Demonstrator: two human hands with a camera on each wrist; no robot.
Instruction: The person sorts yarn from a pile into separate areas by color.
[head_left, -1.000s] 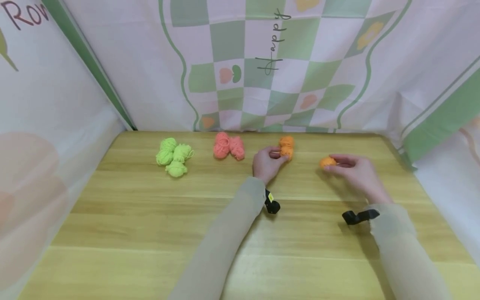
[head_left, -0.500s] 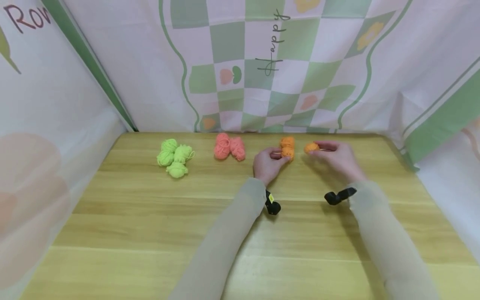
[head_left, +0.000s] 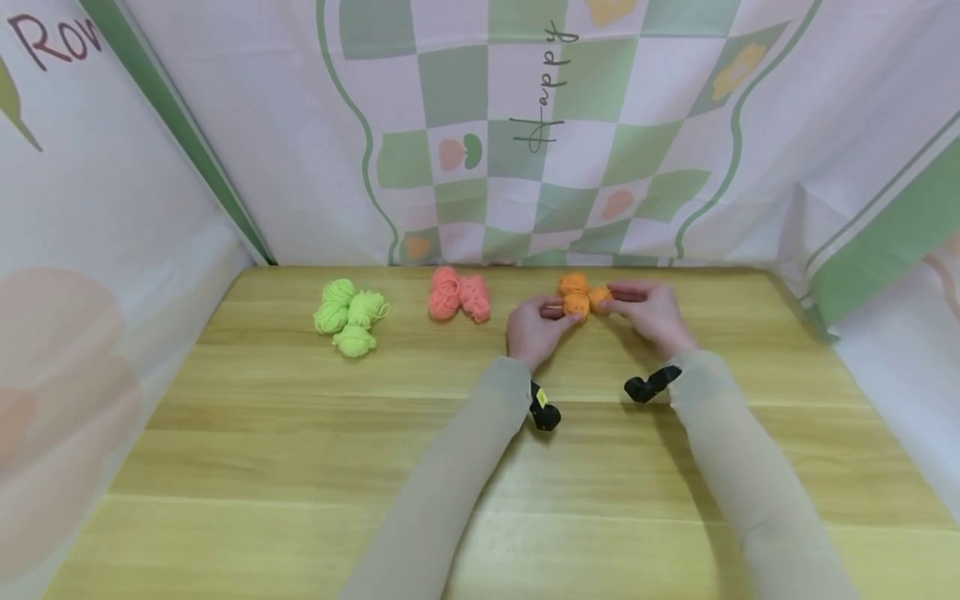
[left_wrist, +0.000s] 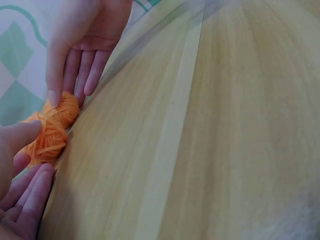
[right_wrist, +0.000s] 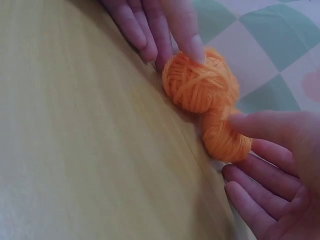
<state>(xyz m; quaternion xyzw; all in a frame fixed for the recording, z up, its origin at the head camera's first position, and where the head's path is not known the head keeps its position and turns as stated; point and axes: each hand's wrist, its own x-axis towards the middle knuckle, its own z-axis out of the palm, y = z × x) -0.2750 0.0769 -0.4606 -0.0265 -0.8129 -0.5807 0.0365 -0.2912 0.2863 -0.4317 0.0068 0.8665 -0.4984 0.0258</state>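
1. I see the left hand [head_left: 534, 327] at the orange yarn pile [head_left: 573, 296], near the back edge of the wooden table [head_left: 480, 467]. Thumb and fingers are curled against the pile's left side; whether it really grips or only steadies, I can't tell.
2. The right hand [head_left: 651, 310] has its fingers round a single orange yarn ball [head_left: 600, 297], pressed against the right side of the pile. In the head view the fingers cover most of the ball's right half.
3. In the left wrist view only one orange lump [left_wrist: 50, 131] shows, cut by the frame's left side, with fingertips [left_wrist: 54, 95] of the other hand on top. How many balls are there, I can't count.
4. The right wrist view is clearer: two orange balls touching, the upper ball [right_wrist: 200, 82] under fingertips, the lower ball [right_wrist: 225, 137] partly behind a thumb. The pile's far side is hidden.
5. Left of the orange pile sit pink yarn balls [head_left: 459, 295], near it; further left green yarn balls [head_left: 348, 315], well apart from it.
6. Black wrist straps [head_left: 651, 385] show below the pile, partly tucked under the sleeves.
7. The checked cloth backdrop [head_left: 525, 125] stands just behind the pile; its lettering is cut off at the left corner.
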